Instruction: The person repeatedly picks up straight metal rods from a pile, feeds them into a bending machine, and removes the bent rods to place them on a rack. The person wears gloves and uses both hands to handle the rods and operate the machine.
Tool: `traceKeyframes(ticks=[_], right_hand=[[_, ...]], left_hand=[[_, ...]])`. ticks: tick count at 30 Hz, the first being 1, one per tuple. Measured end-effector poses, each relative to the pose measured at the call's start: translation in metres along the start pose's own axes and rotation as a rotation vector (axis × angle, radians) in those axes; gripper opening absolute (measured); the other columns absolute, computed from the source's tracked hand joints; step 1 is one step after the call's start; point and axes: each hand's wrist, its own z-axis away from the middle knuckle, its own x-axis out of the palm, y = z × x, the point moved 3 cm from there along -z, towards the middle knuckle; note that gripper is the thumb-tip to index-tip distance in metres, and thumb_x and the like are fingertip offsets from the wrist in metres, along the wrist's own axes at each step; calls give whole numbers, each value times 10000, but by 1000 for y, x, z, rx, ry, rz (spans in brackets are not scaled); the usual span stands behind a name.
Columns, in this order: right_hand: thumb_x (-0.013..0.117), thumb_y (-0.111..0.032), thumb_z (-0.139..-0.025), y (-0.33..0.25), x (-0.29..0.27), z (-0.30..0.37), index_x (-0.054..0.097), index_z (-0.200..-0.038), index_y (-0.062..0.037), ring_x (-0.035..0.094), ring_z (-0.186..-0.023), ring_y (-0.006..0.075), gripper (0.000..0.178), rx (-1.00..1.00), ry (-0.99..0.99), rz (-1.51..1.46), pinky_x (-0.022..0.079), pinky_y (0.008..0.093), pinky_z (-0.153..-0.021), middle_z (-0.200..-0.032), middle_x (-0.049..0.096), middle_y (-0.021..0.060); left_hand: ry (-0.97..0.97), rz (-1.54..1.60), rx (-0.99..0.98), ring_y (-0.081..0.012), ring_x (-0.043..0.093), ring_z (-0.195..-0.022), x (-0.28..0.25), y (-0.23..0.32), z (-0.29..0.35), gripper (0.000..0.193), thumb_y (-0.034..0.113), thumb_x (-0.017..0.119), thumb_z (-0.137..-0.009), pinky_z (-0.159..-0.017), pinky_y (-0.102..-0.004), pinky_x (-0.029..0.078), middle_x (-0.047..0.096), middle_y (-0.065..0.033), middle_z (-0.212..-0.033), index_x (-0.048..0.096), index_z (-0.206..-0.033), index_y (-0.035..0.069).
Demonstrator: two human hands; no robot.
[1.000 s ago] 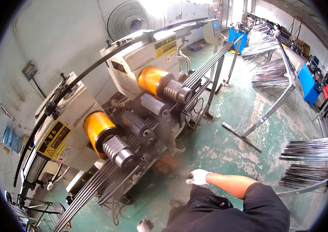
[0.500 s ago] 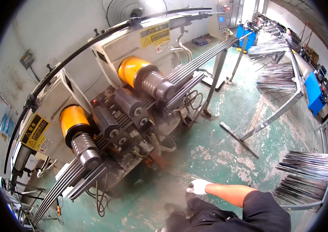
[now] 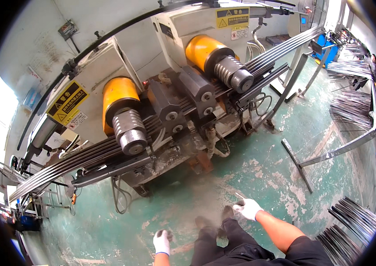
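While crouched low over the floor, seen near to far:

Left hand [image 3: 162,241]: gloved white with dark fingertips, loosely curled, nothing clearly in its grasp; just above the green floor [image 3: 259,177] at near centre.

Right hand [image 3: 248,208]: gloved white, fingers bent down toward the floor beside a thin pale rod [image 3: 240,195]; whether gripped or merely touched, cannot tell.

Shoes [image 3: 214,221]: dusty, planted between both hands.

Floor stand [image 3: 325,155]: grey angled frame to the right, foot bar lying close to the right hand.

Rod bundles [image 3: 352,221]: fanned ends at near right, more on racks at far right.

Machine [image 3: 174,106]: two yellow-capped rollers, long metal strips [image 3: 86,155] running through from near left to far right.

Risk: likely a scrape or jab from sharp rod ends near the right arm; possibly a trip on the stand's foot bar; sleeves or gloves too close to turning rollers, if running, likely to catch.
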Motion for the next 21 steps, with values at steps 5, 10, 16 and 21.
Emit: traceKeyframes(ticks=[5, 10, 16, 21], right_hand=[[689, -395, -991, -39, -93, 19, 754, -1225, -23, 725, -1156, 367, 444, -81, 398, -9, 557, 432, -1004, -1201, 759, 229], [743, -209, -977, -112, -240, 49, 753, -1132, 2, 756, -944, 265, 261, -414, 857, -256, 583, 358, -893, -1042, 787, 178], [757, -205, -962, -232, -409, 100, 757, -1142, -5, 759, -938, 242, 270, -829, 1175, -372, 581, 342, -883, -1037, 795, 144], [780, -378, -902, -327, -508, 145, 667, -1361, -28, 697, -1250, 301, 589, -778, 1498, -143, 521, 391, -1083, -1346, 721, 185]], left_hand=[[135, 236, 368, -190, 636, -680, -24, 145, 9, 228, 237, 695, -1033, -606, -346, 532, 700, -107, -871, 646, -1056, 15], [312, 277, 790, -162, 622, -909, -51, 338, 65, 310, 297, 594, -1111, -842, -311, 502, 695, -58, -984, 665, -1142, -2], [463, 312, 1239, -132, 584, -940, -33, 534, 161, 329, 340, 619, -1120, -877, -292, 482, 651, -13, -1037, 677, -1189, 23], [598, 181, 1323, -143, 623, -1016, -30, 636, 183, 439, 428, 659, -1086, -964, -304, 488, 717, -46, -1097, 707, -1190, 4]])
